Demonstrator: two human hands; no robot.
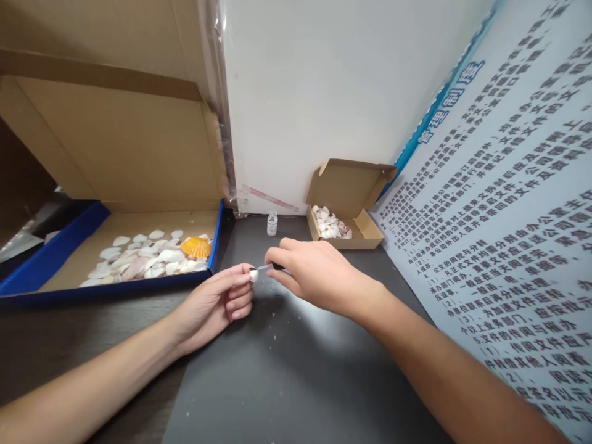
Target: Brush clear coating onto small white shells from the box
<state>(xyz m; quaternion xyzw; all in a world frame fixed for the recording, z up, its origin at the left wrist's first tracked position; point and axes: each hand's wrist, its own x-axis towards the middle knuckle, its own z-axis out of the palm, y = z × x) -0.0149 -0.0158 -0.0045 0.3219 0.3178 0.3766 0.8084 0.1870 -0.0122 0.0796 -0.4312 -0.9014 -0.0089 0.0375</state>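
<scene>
My left hand (221,303) is closed in a pinch around a small white seashell (254,275), the other fingers curled in. From the right, my right hand (314,271) grips a slim tool with a black handle (278,266) and a narrow pale shaft. The shaft's tip meets the shell near my left fingertips; what kind of tip it has is too small to tell. Behind both hands a small clear bottle (272,224) with a label stands upright. Tiny white bits lie scattered on the dark grey mat (259,382) below.
At the left, an open blue-edged cardboard box (157,282) holds many pale shells and one orange scallop shell (196,246). A smaller open cardboard box (372,235) with white shells stands at the back right. A white wall and a printed board (490,203) border the work surface.
</scene>
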